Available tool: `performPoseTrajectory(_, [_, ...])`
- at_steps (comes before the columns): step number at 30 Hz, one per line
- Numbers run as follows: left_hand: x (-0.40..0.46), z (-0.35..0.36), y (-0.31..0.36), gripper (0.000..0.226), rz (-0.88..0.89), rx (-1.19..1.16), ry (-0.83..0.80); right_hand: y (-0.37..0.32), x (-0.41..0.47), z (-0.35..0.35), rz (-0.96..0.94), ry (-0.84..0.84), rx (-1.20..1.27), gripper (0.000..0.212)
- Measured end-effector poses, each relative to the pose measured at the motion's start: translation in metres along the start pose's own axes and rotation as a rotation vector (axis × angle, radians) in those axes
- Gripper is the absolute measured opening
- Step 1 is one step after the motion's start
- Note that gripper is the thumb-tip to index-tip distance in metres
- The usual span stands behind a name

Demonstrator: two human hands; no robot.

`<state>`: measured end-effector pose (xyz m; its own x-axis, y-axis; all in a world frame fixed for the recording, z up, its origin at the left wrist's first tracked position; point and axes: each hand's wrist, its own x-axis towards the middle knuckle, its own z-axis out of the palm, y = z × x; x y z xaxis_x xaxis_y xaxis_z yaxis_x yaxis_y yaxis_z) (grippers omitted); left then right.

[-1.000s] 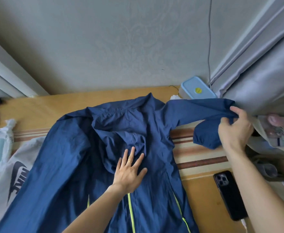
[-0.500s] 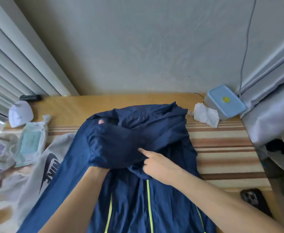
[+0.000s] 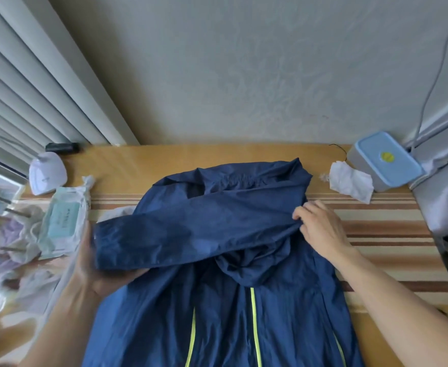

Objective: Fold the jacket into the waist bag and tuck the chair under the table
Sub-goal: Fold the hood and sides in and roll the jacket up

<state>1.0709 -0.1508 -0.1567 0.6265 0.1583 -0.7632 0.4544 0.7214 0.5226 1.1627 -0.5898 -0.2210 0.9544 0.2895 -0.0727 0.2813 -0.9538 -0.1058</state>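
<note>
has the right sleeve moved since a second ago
Yes. The right sleeve was stretched toward the blue box; now it lies folded leftward across the jacket, away from the box.

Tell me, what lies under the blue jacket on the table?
Under the jacket the striped mat shows at the right and white fabric at the left; the rest beneath is covered.

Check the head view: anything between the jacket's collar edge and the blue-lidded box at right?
Yes. In the head view a crumpled white tissue lies on the table between the navy jacket and the blue-lidded box, close beside the box.
</note>
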Motion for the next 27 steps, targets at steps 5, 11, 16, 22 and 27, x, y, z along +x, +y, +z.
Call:
performPoseTrajectory(5, [0.021, 0.051, 0.001, 0.034, -0.087, 0.477, -0.096, 0.027, -0.008, -0.006, 0.459, 0.164, 0.248, 0.03])
performPoseTrajectory(11, [0.055, 0.093, -0.029, 0.053, 0.519, 1.281, 0.245, 0.053, -0.016, -0.013, 0.907, -0.016, 1.07, 0.03])
performPoseTrajectory(16, [0.057, 0.076, -0.05, 0.073, 0.799, 1.685, 0.33, 0.032, 0.013, 0.001, 0.963, -0.031, 1.154, 0.041])
performPoseTrajectory(22, [0.069, 0.069, -0.061, 0.045, 1.138, 2.179, 0.145, 0.011, 0.027, 0.021, 0.885, 0.158, 0.932, 0.027])
performPoseTrajectory(27, [0.078, 0.117, -0.103, 0.049, 1.224, 2.357, -0.051, 0.063, 0.007, -0.009, 0.879, 0.297, 0.65, 0.03])
